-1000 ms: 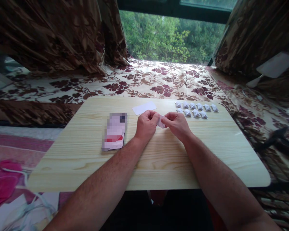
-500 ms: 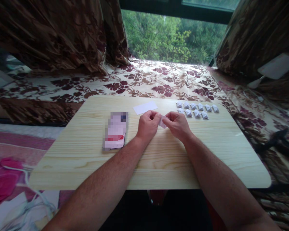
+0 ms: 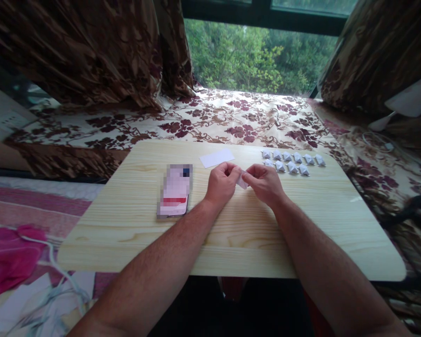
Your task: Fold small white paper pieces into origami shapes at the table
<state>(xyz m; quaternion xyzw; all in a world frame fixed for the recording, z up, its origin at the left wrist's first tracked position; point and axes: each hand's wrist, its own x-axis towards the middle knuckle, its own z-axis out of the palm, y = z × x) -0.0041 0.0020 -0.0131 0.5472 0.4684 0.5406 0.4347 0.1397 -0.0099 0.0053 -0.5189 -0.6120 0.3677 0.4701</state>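
Between my two hands is a small piece of folded white paper (image 3: pixel 242 180), pinched from both sides just above the table. My left hand (image 3: pixel 223 181) grips its left edge with thumb and fingertips, and the fingers curl over part of it. From the other side, my right hand (image 3: pixel 264 181) pinches the right edge. Right behind my left hand a white paper strip (image 3: pixel 216 158) lies flat. Past my right hand, several small folded paper pieces (image 3: pixel 292 167) with pointed tops sit in two rows.
A phone (image 3: pixel 175 192), its screen partly blurred out, lies left of my left forearm on the light wooden table (image 3: pixel 126 234). Beyond the table is a flower-patterned cloth (image 3: pixel 242 117) under the window. Pink cloth (image 3: pixel 14 257) and white cables lie at lower left.
The whole view has shifted, so everything appears slightly further right. Both hands keep their pinch on the folded paper, with only a slight change in its angle.
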